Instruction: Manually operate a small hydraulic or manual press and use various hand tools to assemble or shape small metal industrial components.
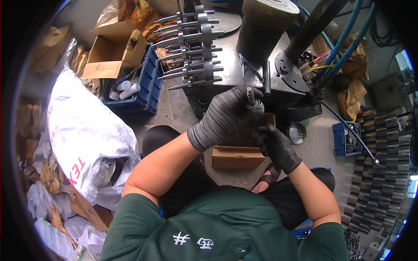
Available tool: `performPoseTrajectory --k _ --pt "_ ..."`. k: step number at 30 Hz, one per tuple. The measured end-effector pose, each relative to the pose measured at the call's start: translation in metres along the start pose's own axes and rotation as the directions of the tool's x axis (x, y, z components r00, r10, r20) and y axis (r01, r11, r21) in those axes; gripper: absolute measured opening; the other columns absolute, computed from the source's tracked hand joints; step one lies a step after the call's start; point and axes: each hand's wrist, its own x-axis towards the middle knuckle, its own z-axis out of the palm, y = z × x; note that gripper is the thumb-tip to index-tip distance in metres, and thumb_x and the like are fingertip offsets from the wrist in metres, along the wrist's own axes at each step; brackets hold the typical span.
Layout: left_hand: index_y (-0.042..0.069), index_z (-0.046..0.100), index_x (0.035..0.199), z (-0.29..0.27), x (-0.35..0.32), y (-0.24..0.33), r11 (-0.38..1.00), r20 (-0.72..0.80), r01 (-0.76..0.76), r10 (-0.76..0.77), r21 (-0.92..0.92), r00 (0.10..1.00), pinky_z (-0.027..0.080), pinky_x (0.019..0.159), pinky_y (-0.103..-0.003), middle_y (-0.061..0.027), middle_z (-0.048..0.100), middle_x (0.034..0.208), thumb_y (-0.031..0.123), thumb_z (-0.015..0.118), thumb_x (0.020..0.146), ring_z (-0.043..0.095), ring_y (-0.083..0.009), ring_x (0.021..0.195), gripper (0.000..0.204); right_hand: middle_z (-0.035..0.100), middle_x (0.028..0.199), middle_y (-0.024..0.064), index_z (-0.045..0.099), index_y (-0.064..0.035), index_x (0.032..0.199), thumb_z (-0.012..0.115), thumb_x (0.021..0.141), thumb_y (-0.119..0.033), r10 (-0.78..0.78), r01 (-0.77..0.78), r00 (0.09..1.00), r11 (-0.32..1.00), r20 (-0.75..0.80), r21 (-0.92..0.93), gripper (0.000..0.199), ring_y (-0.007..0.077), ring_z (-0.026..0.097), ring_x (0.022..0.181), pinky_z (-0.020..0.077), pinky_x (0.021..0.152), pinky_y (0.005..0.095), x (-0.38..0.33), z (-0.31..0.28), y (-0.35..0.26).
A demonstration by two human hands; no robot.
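Observation:
My left hand point(224, 114), in a dark grey knit glove, is closed around a metal shaft point(250, 95) with a round collar, held with its narrow end pointing up. Just below and to the right, my right hand point(281, 150), gloved the same way, has its fingers curled in. What its fingertips hold, if anything, is hidden. Under both hands an open cardboard box point(237, 157) sits on the floor between my legs. Beyond them, blue-handled pliers point(249, 69) and a short metal rod point(267, 79) lie on the metal bench point(226, 58).
Several pointed shafts stick out of a rack point(205, 48) at the bench's left. A thick metal cylinder point(263, 32) stands behind. Left are a blue crate point(150, 89) and a white sack point(87, 130); right, a blue bin point(337, 139) and stacked metal parts point(379, 165).

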Motion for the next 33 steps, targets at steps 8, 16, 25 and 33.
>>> performPoseTrajectory --k 8,16,25,33 --pt "0.003 0.056 0.124 -0.036 0.009 0.027 0.895 -0.258 -0.021 -0.106 -0.446 0.96 0.058 0.076 -0.03 -0.0061 0.068 0.1 0.019 0.072 0.096 0.068 -0.0131 0.082 0.036 0.066 0.085 0.0069 0.061 -0.0032 0.122 0.055 0.103 -0.037 -0.037 0.049 0.998 0.97 0.053 -0.237 0.039 0.0155 0.063 0.064 0.0527 0.058 0.0284 -0.01 0.005 0.004" --pt "0.003 0.055 0.122 -0.082 0.014 0.017 0.612 -0.406 -0.097 -0.39 -0.785 0.826 0.057 0.087 -0.035 -0.0135 0.067 0.109 0.016 0.051 0.105 0.067 -0.0228 0.102 0.021 0.069 0.088 0.0081 0.059 -0.001 0.126 0.057 0.101 -0.038 -0.039 0.068 0.997 0.853 0.067 -0.518 0.044 0.0143 0.065 0.068 0.0543 0.064 0.0288 -0.008 0.009 0.007" --pt "0.003 0.056 0.126 -0.071 -0.009 0.014 0.617 -0.51 -0.172 -0.426 -0.768 0.747 0.054 0.094 -0.037 -0.0103 0.066 0.119 0.011 0.053 0.101 0.064 -0.0244 0.112 0.026 0.069 0.09 0.0093 0.06 0.0034 0.127 0.061 0.1 -0.031 -0.056 0.092 0.996 0.699 0.074 -0.709 0.043 0.0161 0.066 0.076 0.0567 0.072 0.0314 0.009 -0.01 0.022" --pt "0.008 0.048 0.137 -0.011 -0.032 0.036 0.854 -0.391 -0.355 0.199 -0.38 0.899 0.054 0.082 -0.035 -0.0107 0.064 0.112 0.014 0.068 0.094 0.065 -0.0202 0.091 0.048 0.072 0.097 0.0164 0.064 0.0018 0.119 0.064 0.098 -0.034 -0.222 0.116 0.975 0.426 0.02 -0.897 0.042 0.021 0.07 0.087 0.0567 0.079 0.0355 0.018 -0.063 0.008"
